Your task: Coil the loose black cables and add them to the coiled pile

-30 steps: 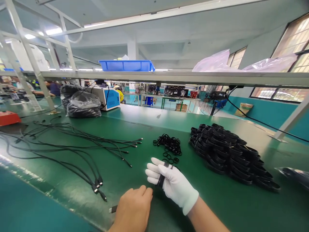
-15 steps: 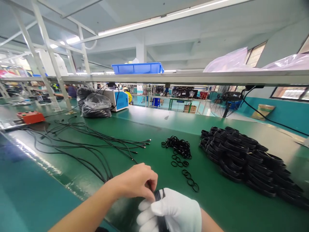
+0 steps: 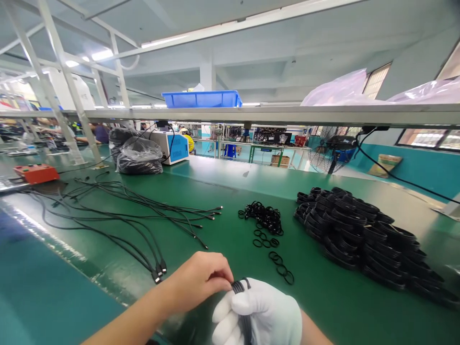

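In the head view a coiled black cable [image 3: 246, 326] sits in my right hand [image 3: 264, 309], which wears a white glove and has its fingers wrapped round the strands. Beside the coil's top, a thin black loop [image 3: 247, 282] lies over the gloved fingers. My left hand [image 3: 203, 278], bare, meets the top of the coil with thumb and fingertips pinched on the cable; the fingertips are partly hidden. Small black rings [image 3: 275, 258] lie on the green table just beyond my hands, with a heap of them [image 3: 264, 216] behind.
Loose black cables [image 3: 122, 211] spread across the table on the left. A large pile of coiled cables [image 3: 355, 235] is at the right. Further back are a plastic bag [image 3: 140, 155], a blue-white machine [image 3: 176, 147] and a red box [image 3: 36, 173]. A shelf [image 3: 273, 114] spans overhead.
My left hand has shifted slightly down, its fingertips closer together at the coil's top. The gloved fingers are curled more tightly round the coil. The view has turned slightly.
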`<state>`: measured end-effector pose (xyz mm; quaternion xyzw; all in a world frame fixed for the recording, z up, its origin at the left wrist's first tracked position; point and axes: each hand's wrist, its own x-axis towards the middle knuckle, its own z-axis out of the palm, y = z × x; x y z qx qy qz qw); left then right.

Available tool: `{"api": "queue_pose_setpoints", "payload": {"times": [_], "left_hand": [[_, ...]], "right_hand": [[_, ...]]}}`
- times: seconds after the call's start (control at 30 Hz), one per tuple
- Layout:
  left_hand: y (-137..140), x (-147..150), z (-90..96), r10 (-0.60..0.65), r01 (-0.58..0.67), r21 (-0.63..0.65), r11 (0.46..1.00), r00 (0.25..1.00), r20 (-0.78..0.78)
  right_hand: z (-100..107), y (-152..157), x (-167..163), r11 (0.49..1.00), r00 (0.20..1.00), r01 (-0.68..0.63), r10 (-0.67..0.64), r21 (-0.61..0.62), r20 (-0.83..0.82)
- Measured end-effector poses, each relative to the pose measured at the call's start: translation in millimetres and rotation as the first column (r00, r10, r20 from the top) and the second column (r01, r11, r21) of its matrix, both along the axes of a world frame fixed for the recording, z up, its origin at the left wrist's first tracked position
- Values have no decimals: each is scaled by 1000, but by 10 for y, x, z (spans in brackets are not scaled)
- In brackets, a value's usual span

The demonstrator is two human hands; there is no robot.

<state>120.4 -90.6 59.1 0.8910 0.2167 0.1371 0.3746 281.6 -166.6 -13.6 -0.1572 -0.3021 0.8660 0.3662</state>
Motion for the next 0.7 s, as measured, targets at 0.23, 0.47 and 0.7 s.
{"api": "queue_pose_setpoints", "payload": {"times": [0.23, 0.47, 0.7], "left_hand": [[-167, 188, -460, 183, 206, -804, 557, 915, 360], [-362, 346, -330, 309, -61, -559, 827, 879, 363], [-511, 289, -210, 307, -186, -392, 901, 913, 270]], "right_hand": [[-135, -7, 17, 991, 995, 89, -92, 101, 25], [117, -27, 157, 962, 972, 212, -225, 170, 62], [342, -80, 290, 945, 915, 10, -140, 326, 377]]}}
